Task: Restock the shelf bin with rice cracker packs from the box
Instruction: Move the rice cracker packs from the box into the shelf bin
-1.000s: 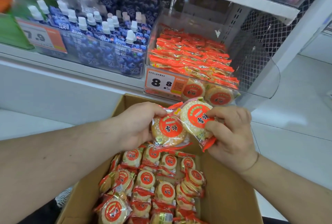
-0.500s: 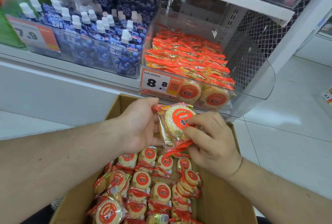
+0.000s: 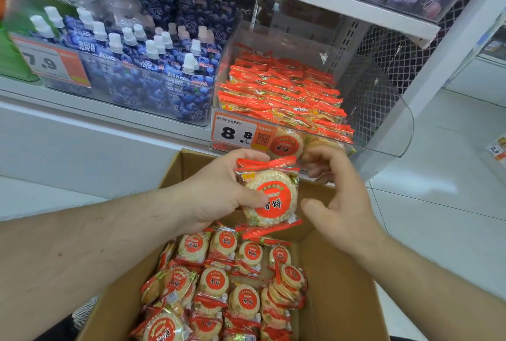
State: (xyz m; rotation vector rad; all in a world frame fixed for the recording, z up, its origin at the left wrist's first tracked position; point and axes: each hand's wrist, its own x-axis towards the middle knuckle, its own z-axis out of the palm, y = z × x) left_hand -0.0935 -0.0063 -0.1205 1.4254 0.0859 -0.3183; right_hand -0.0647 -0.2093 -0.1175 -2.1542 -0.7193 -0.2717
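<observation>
Rice cracker packs (image 3: 269, 195), a small stack with crimped red ends, gripped in the left hand (image 3: 219, 190): thumb across the front label, fingers behind. How many packs the stack holds cannot be told. It hangs above the open box (image 3: 339, 280), just below the front lip of the bin (image 3: 383, 110). The right hand (image 3: 336, 198) stands just beside the stack, fingers spread and loosely curved, holding nothing and apart from the wrapper. More packs lie in rows in the box. The bin, a clear container on the shelf (image 3: 109, 110), already carries a dense layer of packs, with room left at its right side and toward the back. A price tag (image 3: 238, 132) is fixed to its front.

Step in hand, as judged: carrying from box to bin, stack gathered but not yet placed. The next move calls for lifting the stack over the clear front lip and setting it into the free space, the grip kept firm since the slick wrappers may slide apart.
</observation>
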